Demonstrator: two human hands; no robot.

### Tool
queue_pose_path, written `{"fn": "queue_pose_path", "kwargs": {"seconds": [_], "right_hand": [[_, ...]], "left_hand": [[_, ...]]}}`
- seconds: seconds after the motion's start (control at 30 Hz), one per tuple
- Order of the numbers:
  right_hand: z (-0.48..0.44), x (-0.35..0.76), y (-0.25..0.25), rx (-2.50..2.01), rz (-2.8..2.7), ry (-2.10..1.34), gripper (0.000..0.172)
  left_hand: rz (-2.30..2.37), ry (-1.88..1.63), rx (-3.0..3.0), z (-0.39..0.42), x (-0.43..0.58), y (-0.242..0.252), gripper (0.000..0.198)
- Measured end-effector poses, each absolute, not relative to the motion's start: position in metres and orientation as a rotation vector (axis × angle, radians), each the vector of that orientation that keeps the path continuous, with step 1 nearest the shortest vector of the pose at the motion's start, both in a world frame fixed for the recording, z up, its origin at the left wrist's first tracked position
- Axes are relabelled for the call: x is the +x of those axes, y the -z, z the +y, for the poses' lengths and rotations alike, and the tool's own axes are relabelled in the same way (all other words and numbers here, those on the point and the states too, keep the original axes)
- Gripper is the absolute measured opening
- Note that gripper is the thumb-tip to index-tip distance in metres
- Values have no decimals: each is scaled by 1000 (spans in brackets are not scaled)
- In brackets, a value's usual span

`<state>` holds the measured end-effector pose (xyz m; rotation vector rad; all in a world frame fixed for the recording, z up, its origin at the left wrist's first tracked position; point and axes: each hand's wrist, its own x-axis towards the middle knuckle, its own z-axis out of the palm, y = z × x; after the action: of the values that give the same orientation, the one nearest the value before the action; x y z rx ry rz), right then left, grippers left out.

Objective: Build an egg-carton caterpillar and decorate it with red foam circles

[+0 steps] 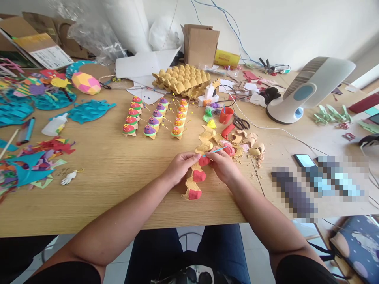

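Observation:
A strip cut from an egg carton (189,183) lies lengthwise in front of me, its nearer cups covered with red modelling clay (199,176) and its far cups bare. My left hand (181,166) pinches the strip's left edge near the middle. In the fingers of my right hand (222,165) is a thin light-blue modelling tool (218,150), its tip at a red-covered cup. A lump of pink-red clay (229,149) sits just beyond my right hand. Finished-looking caterpillars in red (132,118), purple (154,119) and orange (178,120) stand in three rows farther off.
Carton scraps (250,139), black scissors (242,122) and a red cup (226,115) lie beyond my right hand. Stacked egg trays (180,79) stand at the back. A white fan (308,90) is at the right. Paper crafts (89,110) and a glue bottle (55,125) are left.

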<state>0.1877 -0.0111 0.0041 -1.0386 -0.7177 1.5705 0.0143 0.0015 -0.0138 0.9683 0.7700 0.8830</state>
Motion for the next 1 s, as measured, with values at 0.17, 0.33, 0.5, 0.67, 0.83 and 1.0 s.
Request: {"fn": "queue_pose_path", "kwargs": {"seconds": [0.17,0.33,0.5,0.67,0.83,1.0], "right_hand": [[-11,190,-8,-978,-669,-1601,29],[-13,190,-11,-938,-711,-1615,30],[-13,191,-11,-898,-739,-1605,30],[-13,190,-11,-873,-800,-1589,31],[-13,188,-9,-868,-959,-1456,30],[-15,186,-12,-901,-1193,-1153,30]], "left_hand": [[772,-851,903,1,14,11,38],[803,-903,801,2,14,6,32],[774,-951,717,4,14,1,33],[647,-908,661,4,13,-4,43],[618,-875,694,6,10,-3,34],[630,-855,695,7,7,1,28]]}}
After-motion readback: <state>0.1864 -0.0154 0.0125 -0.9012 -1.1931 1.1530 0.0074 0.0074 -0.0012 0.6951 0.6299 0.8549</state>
